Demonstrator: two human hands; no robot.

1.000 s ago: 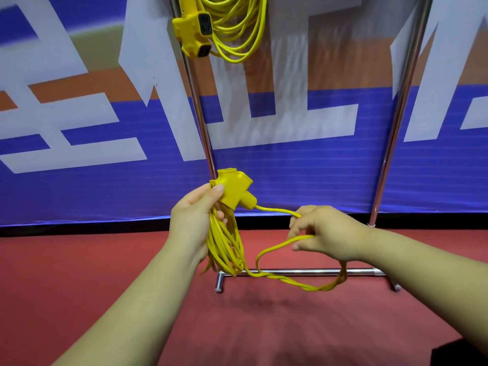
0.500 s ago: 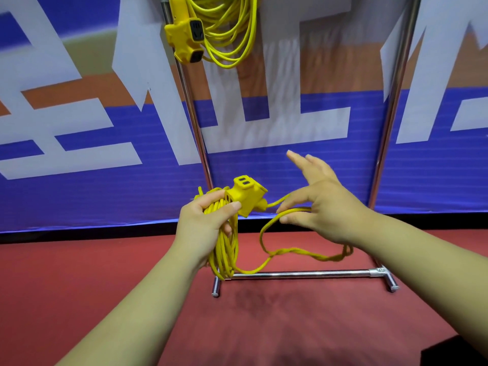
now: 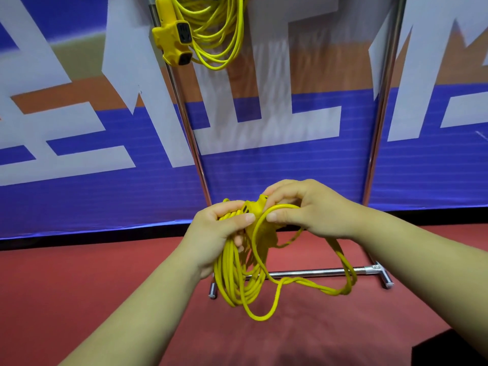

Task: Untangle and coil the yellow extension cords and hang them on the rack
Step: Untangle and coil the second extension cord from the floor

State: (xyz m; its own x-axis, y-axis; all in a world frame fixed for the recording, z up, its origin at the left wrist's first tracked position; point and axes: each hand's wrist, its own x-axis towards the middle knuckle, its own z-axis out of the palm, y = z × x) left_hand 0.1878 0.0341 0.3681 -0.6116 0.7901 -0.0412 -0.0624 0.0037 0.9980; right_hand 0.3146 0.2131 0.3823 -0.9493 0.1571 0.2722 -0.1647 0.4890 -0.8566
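Grips the coiled cord point(image 3: 232, 276) in the left hand point(image 3: 219, 233), pinches its loose loop point(image 3: 280, 206) in the right hand point(image 3: 311, 210) just beside, slack point(image 3: 330, 289) hanging lower right.

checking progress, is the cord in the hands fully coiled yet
Not fully: the left hand grips a coil, but loose loops trail from the right hand.

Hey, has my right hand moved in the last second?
Yes. The right hand has risen away from the rack's bottom bar and shifted left toward the left upright, meeting the left hand at the cord's socket block.
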